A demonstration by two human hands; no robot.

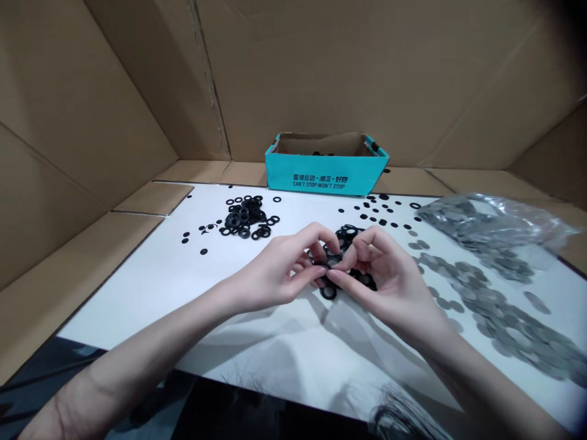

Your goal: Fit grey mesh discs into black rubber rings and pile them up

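Observation:
My left hand [293, 266] and my right hand [383, 266] meet over the middle of the table. Both pinch a small black ring [323, 266] between thumbs and fingertips, which cover most of it. Beneath and behind my fingers lies a pile of black rings [349, 232], some with a grey disc in the middle. One such ring [328, 293] rests just below my fingertips. To the left sits another heap of black rings [245, 214], apart from my hands. Grey discs [499, 308] spread in a long pile to the right of my right hand.
A turquoise cardboard box [326, 171] with black pieces inside stands at the back. Small black discs [373, 211] lie scattered before it and at far left. A clear plastic bag [495, 220] holding grey discs lies at right. Cardboard walls [367, 79] surround the white table [137, 293].

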